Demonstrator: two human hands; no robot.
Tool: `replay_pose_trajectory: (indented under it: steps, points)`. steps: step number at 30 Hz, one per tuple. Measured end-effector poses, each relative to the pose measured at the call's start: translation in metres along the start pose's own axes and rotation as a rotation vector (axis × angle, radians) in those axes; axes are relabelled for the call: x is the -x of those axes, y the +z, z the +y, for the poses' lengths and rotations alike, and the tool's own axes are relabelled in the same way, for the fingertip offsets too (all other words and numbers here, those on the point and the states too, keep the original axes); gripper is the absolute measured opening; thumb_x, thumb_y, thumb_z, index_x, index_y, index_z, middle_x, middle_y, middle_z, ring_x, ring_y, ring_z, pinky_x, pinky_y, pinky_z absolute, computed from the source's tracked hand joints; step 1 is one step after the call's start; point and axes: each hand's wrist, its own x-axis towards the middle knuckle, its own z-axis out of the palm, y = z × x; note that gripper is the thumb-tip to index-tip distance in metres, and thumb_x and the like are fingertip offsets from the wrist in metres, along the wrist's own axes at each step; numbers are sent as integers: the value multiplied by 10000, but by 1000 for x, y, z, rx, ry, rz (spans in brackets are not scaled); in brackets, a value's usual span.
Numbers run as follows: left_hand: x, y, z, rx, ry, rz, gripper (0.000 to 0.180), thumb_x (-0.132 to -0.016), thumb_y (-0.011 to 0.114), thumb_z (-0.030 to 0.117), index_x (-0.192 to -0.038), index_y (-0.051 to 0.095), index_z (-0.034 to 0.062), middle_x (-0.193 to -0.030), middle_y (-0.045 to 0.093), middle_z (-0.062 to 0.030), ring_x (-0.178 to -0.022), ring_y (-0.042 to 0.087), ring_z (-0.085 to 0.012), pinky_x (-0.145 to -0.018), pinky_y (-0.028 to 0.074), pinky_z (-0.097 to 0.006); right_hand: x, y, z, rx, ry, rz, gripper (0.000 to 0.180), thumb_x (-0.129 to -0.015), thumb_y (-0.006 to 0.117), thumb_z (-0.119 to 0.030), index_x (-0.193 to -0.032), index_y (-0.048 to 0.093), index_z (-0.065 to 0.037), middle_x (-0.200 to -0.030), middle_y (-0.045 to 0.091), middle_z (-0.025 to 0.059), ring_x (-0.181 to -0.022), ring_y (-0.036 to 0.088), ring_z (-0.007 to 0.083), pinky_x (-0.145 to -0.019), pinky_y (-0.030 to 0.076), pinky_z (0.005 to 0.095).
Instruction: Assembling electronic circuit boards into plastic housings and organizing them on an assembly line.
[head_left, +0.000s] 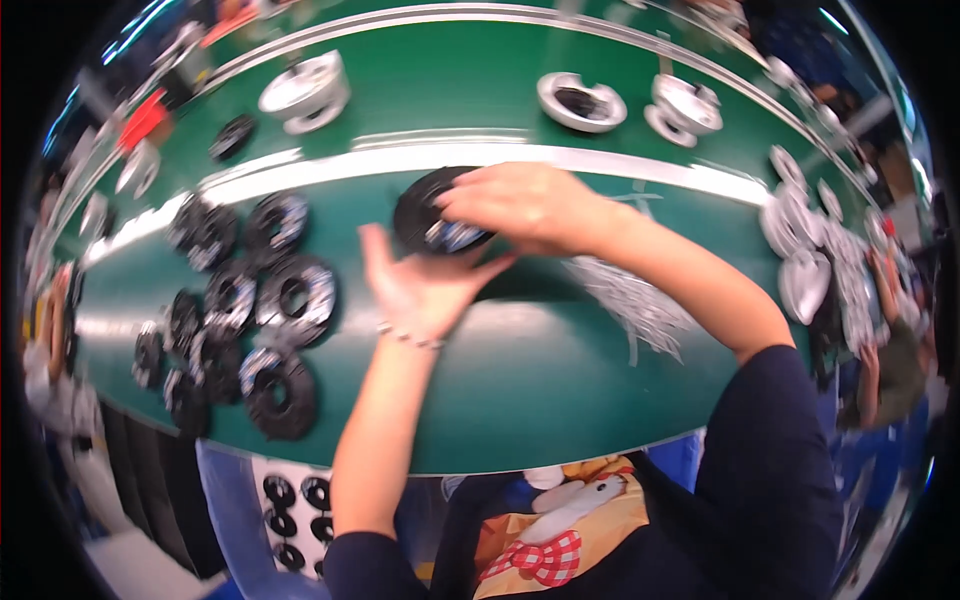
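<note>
A black ring-shaped part (415, 212) with a silvery patch on its face is held up over the middle of the green bench. My right hand (530, 205) reaches across from the right, its fingers curled over the part's upper face near the centre. From below, my left hand (425, 290) cradles the same part, palm up, with thumb and an outer finger spread to either side. The part hides the left hand's other fingers. Motion blur softens both hands. To the right, below my right forearm, lies a bundle of thin white strips (635, 300).
Several similar black rings (280, 395) lie grouped on the left. White housings (305, 90) stand along the far strip, beyond a pale rail (600, 160). White parts (805, 285) are piled at right. A blue bin (230, 500) with black rings sits below the bench's front edge. Other people work at both sides.
</note>
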Motion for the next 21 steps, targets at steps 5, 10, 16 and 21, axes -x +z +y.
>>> replay_pose_trajectory:
  steps: [5,10,16,21]
  points:
    - [-2,4,-5,-110,-40,50,729,-749,465,559,-1262,327,59,-1281,368,-142,-1169,359,-310,-946,253,-559,33,-27,-38,-40,100,-172,483,-599,592,-55,-1068,480,-31,-1226,396,146,-1184,319,331,-933,307,475]
    - [-1,8,-15,-169,-97,274,526,-819,398,402,-1253,354,108,-1287,367,-127,-1195,317,-342,-963,169,-611,89,-111,-51,101,373,100,494,-581,572,-8,-1069,513,-55,-1135,504,109,-1088,448,289,-903,369,410]
    - [-5,9,-30,-140,-64,362,461,-838,386,303,-1224,379,51,-1288,362,-144,-1198,315,-326,-1012,178,-525,329,-212,-68,1301,1228,413,253,-667,654,-254,-812,624,-49,-776,614,97,-739,559,269,-722,442,343]
    - [-3,3,-25,-188,-51,406,459,-817,396,330,-1190,424,64,-1243,418,-128,-1159,371,-286,-976,275,-462,393,-191,-70,996,1743,348,400,-696,608,-429,-738,642,-32,-760,623,156,-714,601,295,-680,459,361]
